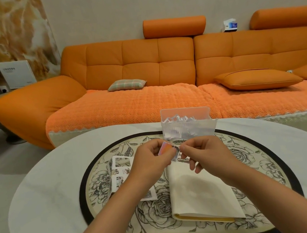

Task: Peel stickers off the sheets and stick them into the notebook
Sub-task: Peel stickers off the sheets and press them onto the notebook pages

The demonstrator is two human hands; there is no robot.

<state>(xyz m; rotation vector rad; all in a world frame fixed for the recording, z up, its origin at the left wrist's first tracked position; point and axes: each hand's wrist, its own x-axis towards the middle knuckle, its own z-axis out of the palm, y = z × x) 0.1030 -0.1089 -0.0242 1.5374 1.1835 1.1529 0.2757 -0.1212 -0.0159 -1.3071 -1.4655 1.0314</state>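
Left hand (pixel 152 160) pinches sticker sheet (pixel 165 147); right hand (pixel 202 154) fingers (pixel 185 149) nip its edge above notebook (pixel 200 194). Risk: a fast peel tears the sticker or folds it onto itself.

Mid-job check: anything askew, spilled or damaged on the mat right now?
Nothing stands out. The notebook lies open and flat on the mat, spare sheets lie left of it, and scraps sit inside the box. The left hand and right hand pinch a small sheet with no visible tear.
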